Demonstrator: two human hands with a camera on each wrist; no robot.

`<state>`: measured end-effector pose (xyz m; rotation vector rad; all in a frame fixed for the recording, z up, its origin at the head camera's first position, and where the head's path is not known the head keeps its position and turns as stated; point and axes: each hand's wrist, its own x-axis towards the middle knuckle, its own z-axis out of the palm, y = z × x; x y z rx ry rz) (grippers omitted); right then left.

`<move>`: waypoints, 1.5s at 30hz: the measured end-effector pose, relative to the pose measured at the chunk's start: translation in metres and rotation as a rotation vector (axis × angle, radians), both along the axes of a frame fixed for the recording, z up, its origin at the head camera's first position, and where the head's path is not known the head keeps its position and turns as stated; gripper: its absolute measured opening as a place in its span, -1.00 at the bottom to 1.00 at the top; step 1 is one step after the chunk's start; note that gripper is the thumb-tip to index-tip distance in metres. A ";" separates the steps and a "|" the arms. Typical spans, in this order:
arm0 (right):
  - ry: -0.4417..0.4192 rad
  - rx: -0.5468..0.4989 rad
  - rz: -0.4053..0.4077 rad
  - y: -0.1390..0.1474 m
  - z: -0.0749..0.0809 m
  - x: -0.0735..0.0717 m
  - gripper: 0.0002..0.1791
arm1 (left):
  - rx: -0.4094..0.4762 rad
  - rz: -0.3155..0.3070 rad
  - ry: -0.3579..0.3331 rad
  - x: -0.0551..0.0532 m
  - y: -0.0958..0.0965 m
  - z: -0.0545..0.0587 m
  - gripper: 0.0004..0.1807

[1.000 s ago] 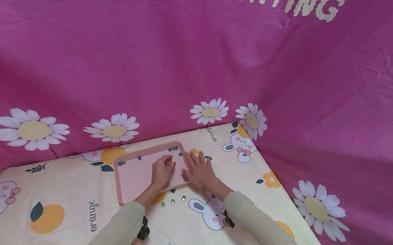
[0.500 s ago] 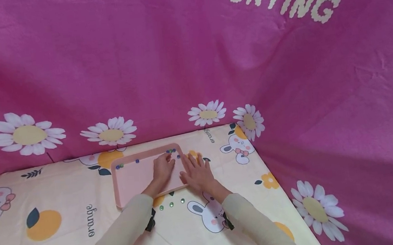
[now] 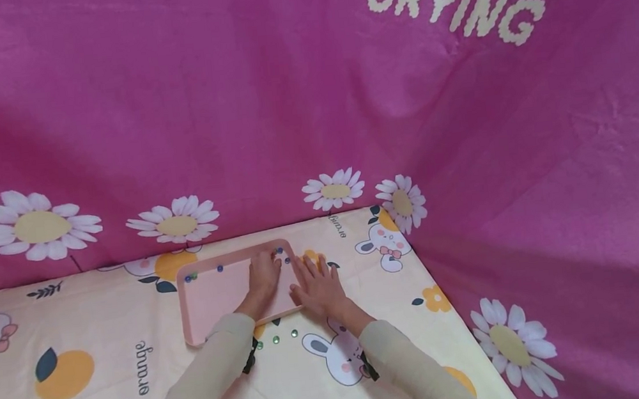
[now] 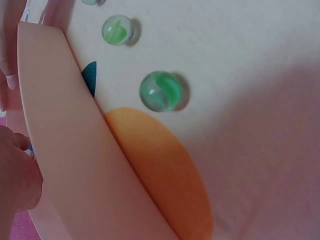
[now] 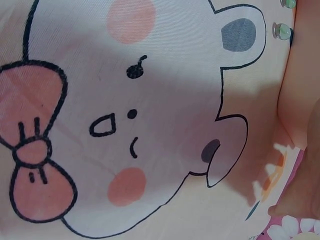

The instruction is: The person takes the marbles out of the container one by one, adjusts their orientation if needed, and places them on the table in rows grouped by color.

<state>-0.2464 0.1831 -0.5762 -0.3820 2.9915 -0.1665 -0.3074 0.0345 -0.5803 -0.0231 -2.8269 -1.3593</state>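
A pink rectangular tray lies on the table. My left hand reaches over it with bent fingers at the marbles by the far right corner. One blue marble shows beside those fingertips, and another blue marble lies just nearer. Whether the fingers grip a marble is hidden. In the left wrist view a speck of blue shows by the bent fingers. My right hand rests spread along the tray's right edge, fingers straight. Farther left inside the tray lie a blue marble and a blue-green pair.
Outside the tray's near side, three green marbles sit in a row on the cloth, one close in the left wrist view. The patterned tablecloth meets a pink curtain at the back and right.
My left hand has moved toward the tray's far right corner, now covering part of the marble group there. My right hand stays on the tray edge. The head view has shifted slightly.
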 end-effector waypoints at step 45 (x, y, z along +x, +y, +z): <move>-0.012 -0.013 -0.028 0.000 -0.003 0.000 -0.21 | -0.252 -0.007 0.071 -0.019 0.010 -0.009 -0.81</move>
